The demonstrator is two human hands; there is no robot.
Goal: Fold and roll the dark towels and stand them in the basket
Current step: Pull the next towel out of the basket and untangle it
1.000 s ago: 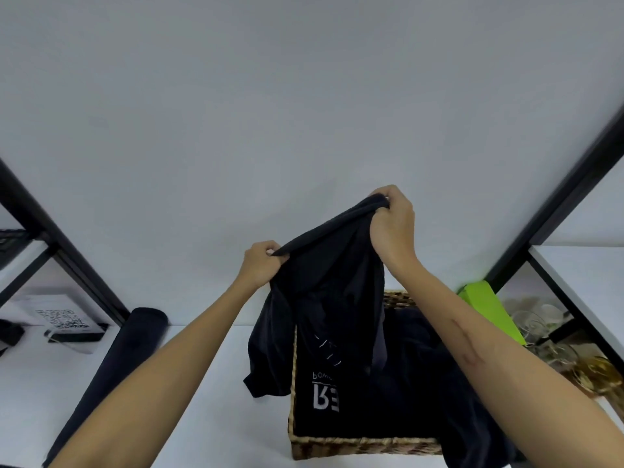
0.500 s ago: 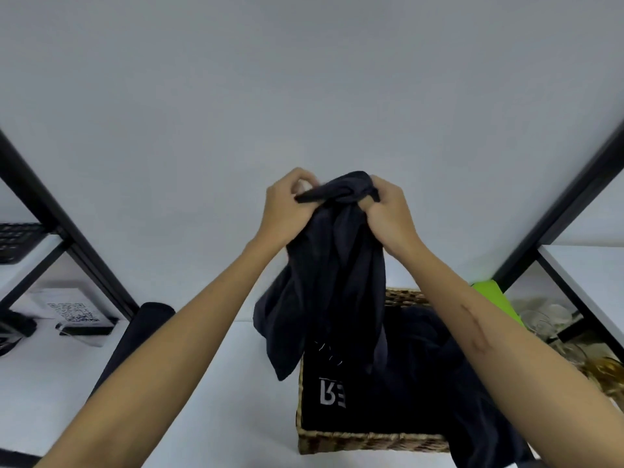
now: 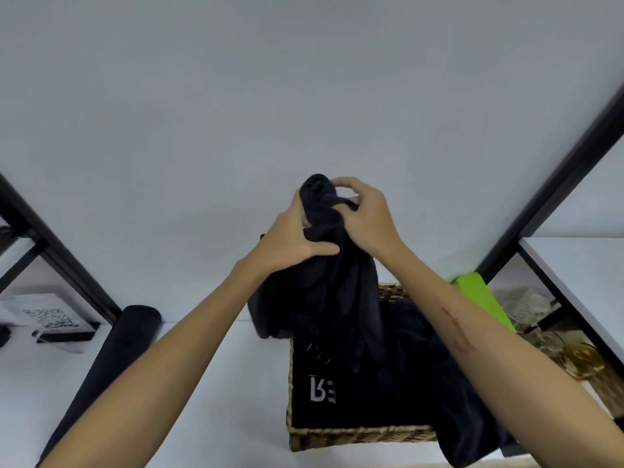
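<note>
Backdrop: pale grey wall (image 3: 304, 96) fills the upper view; black frame posts (image 3: 60, 265) slant in at both sides; you stand over a white table (image 3: 209, 383).
Far left: QR card (image 3: 47, 315) on a low stand, on the table behind the left post.
Left of centre: rolled towel (image 3: 111, 359), dark, lying on the table with its round end toward the wall, partly hidden by your left forearm.
Left hand (image 3: 290, 241): raised against the wall, fingers curled round the bunched towel just below its top, thumb pressed across the front of the cloth.
Held towel (image 3: 324, 285): dark, gathered into a knot at the top between your two hands; the rest hangs down in loose folds, its lower edge reaching the basket's far left corner.
Right hand (image 3: 368, 217): just beside the left, fingers arched over the top of the bunch, pinching the same cloth.
Basket (image 3: 358, 434): woven, on the table below your hands, near rim toward you.
Basket contents: dark cloth (image 3: 337, 400) with pale lettering lies flat inside; more dark fabric (image 3: 466, 417) spills over the right rim under your right forearm.
Right: green item (image 3: 479, 298) leaning behind the basket, just past your right arm.
Far right: glassware (image 3: 526, 309), clear and amber, on the lower shelf under a white board.
</note>
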